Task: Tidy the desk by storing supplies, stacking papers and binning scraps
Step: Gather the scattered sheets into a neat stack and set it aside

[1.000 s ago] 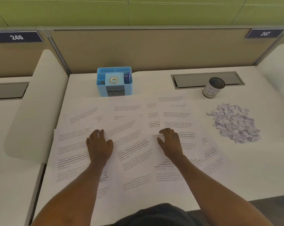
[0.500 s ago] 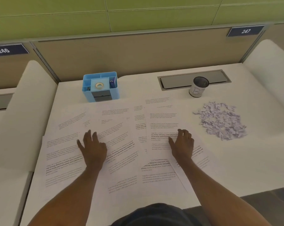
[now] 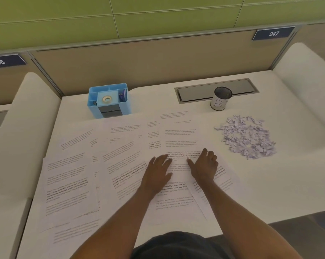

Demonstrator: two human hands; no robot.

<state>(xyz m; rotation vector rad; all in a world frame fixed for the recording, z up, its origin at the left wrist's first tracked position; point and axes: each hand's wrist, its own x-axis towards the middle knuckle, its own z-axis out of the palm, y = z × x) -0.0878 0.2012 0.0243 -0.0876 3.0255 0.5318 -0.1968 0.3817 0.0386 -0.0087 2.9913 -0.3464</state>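
Observation:
Several printed paper sheets (image 3: pixel 120 157) lie spread and overlapping across the white desk (image 3: pixel 270 184). My left hand (image 3: pixel 157 171) lies flat on the sheets just right of centre, fingers straight. Close beside it, my right hand (image 3: pixel 204 165) presses flat on the same sheet, fingers spread. A pile of torn paper scraps (image 3: pixel 246 136) sits to the right of the papers. Behind the scraps stands a dark mesh cup (image 3: pixel 220 98) with a white label. At the back left is a blue desk organiser (image 3: pixel 109 100) holding a tape roll and small supplies.
A grey cable hatch (image 3: pixel 199 90) is set into the desk behind the cup. White curved side dividers (image 3: pixel 25 128) flank the desk, and a beige partition stands at the back. The desk's front edge runs by my body.
My left hand has slid right across the sheets to lie next to my right hand. The view has shifted left and down.

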